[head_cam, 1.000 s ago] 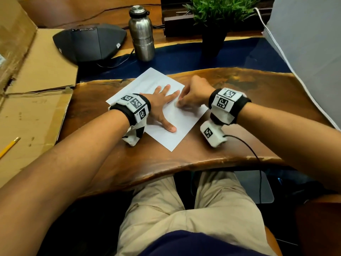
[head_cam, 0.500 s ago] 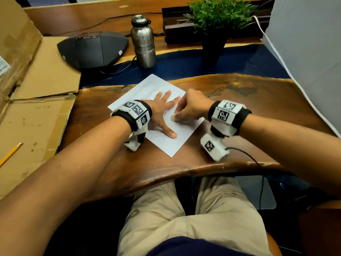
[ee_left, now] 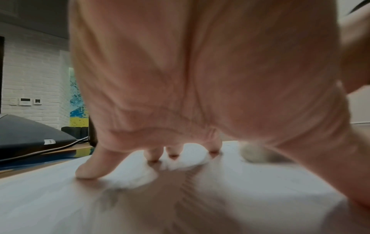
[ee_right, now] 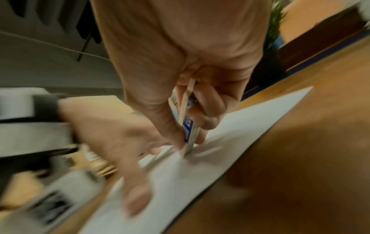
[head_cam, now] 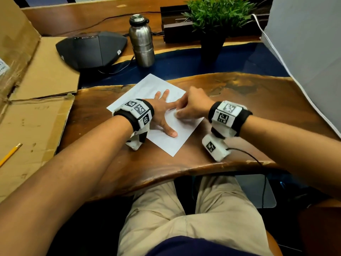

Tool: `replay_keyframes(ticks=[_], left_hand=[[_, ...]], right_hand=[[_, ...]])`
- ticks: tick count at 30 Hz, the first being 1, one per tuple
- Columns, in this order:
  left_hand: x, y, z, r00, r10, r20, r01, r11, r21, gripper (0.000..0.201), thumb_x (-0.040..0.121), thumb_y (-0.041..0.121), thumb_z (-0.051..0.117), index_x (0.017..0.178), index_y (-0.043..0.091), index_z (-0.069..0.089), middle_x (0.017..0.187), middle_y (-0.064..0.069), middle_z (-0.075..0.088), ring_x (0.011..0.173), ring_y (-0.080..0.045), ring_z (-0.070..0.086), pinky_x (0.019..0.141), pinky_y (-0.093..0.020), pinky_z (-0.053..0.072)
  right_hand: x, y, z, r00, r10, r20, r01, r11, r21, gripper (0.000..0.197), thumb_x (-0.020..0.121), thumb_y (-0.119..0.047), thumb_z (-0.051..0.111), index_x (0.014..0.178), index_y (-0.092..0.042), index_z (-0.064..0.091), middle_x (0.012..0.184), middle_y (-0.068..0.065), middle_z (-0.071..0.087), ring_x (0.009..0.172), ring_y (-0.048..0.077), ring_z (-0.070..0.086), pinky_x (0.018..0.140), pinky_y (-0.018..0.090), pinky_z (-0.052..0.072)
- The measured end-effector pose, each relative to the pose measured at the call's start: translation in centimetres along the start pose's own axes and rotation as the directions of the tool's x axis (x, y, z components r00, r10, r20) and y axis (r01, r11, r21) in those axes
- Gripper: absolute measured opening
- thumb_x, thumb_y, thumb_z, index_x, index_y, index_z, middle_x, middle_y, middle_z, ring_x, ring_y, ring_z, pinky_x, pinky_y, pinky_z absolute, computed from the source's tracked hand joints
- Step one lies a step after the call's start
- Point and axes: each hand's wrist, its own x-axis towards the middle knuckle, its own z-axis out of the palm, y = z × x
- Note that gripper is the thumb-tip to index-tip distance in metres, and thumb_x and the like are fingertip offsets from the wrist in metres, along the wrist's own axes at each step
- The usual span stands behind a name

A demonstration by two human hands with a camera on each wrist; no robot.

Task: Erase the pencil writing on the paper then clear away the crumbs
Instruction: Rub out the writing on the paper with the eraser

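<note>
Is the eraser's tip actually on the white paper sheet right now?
Touching. The right wrist view shows the blue-sleeved white eraser, pinched by the right hand, with its tip pressed against the white paper sheet.

the left hand (head_cam: 162, 112) lies flat with palm down, fingers straight and spread toward 1 o'clock, thumb (head_cam: 170, 132) splayed out toward 5 o'clock; its forearm (head_cam: 83, 150) comes in from 7 o'clock. in the left wrist view the fingertips (ee_left: 88, 171) press down on the sheet. the right hand (head_cam: 191, 106) sits just beside it at 3 o'clock, knuckles up, fingers curled and pinching a small block (ee_right: 188, 128) between thumb and fingers, its lower end touching the surface. the right forearm (head_cam: 295, 137) enters from 4 o'clock. both wrists wear marked bands.
</note>
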Motion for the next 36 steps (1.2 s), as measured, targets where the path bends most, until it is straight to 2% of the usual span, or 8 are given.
replay_keyframes(ticks=[4, 8, 11, 15, 19, 22, 26, 36], left_hand=[[-0.2, 0.4, 0.0, 1.0, -0.017, -0.009, 0.017, 1.0, 0.006, 0.139, 0.043, 0.08, 0.072, 0.145, 0.055, -0.018, 0.159, -0.002, -0.032, 0.147, -0.031, -0.024, 0.116, -0.065, 0.009], [-0.2, 0.3, 0.1, 1.0, -0.023, -0.011, 0.023, 1.0, 0.01, 0.14, 0.043, 0.081, 0.072, 0.146, 0.054, -0.019, 0.158, -0.001, -0.033, 0.147, -0.031, -0.025, 0.117, -0.065, 0.008], [-0.2, 0.2, 0.0, 1.0, -0.016, 0.0, 0.016, 1.0, 0.017, 0.143, 0.037, 0.083, 0.068, 0.146, 0.053, -0.02, 0.157, -0.001, -0.035, 0.147, -0.031, -0.025, 0.117, -0.064, 0.008], [-0.2, 0.5, 0.2, 1.0, -0.012, -0.019, 0.013, 1.0, 0.023, 0.141, 0.038, 0.083, 0.069, 0.142, 0.057, -0.023, 0.158, -0.002, -0.033, 0.147, -0.032, -0.024, 0.116, -0.065, 0.008], [-0.2, 0.3, -0.1, 1.0, -0.021, 0.001, 0.021, 0.999, 0.042, 0.143, 0.037, 0.083, 0.067, 0.145, 0.053, -0.022, 0.157, -0.002, -0.035, 0.147, -0.031, -0.025, 0.117, -0.064, 0.007], [0.0, 0.4, 0.1, 1.0, -0.016, -0.011, 0.017, 1.0, 0.026, 0.144, 0.033, 0.085, 0.068, 0.142, 0.058, -0.023, 0.158, -0.002, -0.034, 0.147, -0.032, -0.025, 0.116, -0.064, 0.007], [0.0, 0.2, 0.1, 1.0, -0.02, -0.001, 0.02, 0.999, 0.042, 0.143, 0.038, 0.084, 0.069, 0.143, 0.055, -0.024, 0.157, -0.001, -0.036, 0.146, -0.031, -0.027, 0.116, -0.065, 0.007], [-0.2, 0.3, -0.1, 1.0, -0.009, 0.008, 0.009, 0.999, 0.042, 0.143, 0.041, 0.082, 0.07, 0.143, 0.052, -0.026, 0.156, -0.002, -0.037, 0.146, -0.031, -0.028, 0.116, -0.066, 0.006]], right_hand=[[0.6, 0.5, -1.1, 0.997, 0.078, 0.004, -0.078, 0.995, 0.07, 0.016, 0.076, -0.025, 0.086, 0.084, -0.013, 0.08, 0.077, -0.003, 0.07, 0.07, 0.008, 0.06, 0.044, 0.015, 0.044], [0.3, 0.5, -0.6, 1.0, 0.019, -0.008, -0.019, 1.0, 0.015, 0.015, 0.076, -0.023, 0.084, 0.086, -0.013, 0.08, 0.086, 0.001, 0.075, 0.084, 0.016, 0.068, 0.063, 0.024, 0.055], [-0.5, 0.1, -0.1, 0.994, -0.02, 0.106, 0.022, 1.0, -0.016, 0.016, 0.075, -0.026, 0.086, 0.086, -0.015, 0.081, 0.081, -0.001, 0.074, 0.074, 0.012, 0.065, 0.052, 0.018, 0.049], [0.9, 1.4, -2.3, 0.991, 0.094, -0.09, -0.09, 0.995, 0.047, 0.016, 0.074, -0.024, 0.086, 0.085, -0.014, 0.081, 0.08, -0.002, 0.074, 0.075, 0.012, 0.066, 0.051, 0.02, 0.048], [-1.1, 0.1, 0.1, 0.991, -0.057, 0.123, 0.063, 0.997, -0.051, 0.012, 0.075, -0.028, 0.084, 0.082, -0.019, 0.08, 0.079, -0.005, 0.073, 0.076, 0.01, 0.065, 0.059, 0.02, 0.05], [0.6, 1.0, -2.3, 0.995, 0.097, -0.038, -0.096, 0.995, 0.022, 0.019, 0.073, -0.028, 0.088, 0.084, -0.016, 0.08, 0.075, -0.004, 0.07, 0.07, 0.012, 0.063, 0.046, 0.017, 0.044], [-0.6, 0.7, -0.8, 0.999, -0.024, 0.039, 0.026, 0.999, -0.048, 0.014, 0.076, -0.026, 0.084, 0.085, -0.015, 0.08, 0.084, -0.002, 0.075, 0.083, 0.014, 0.068, 0.066, 0.027, 0.058], [-1.9, 0.3, 0.8, 0.991, -0.098, 0.091, 0.103, 0.993, -0.052, 0.013, 0.077, -0.028, 0.083, 0.084, -0.017, 0.08, 0.085, -0.004, 0.074, 0.081, 0.011, 0.065, 0.066, 0.023, 0.052]])
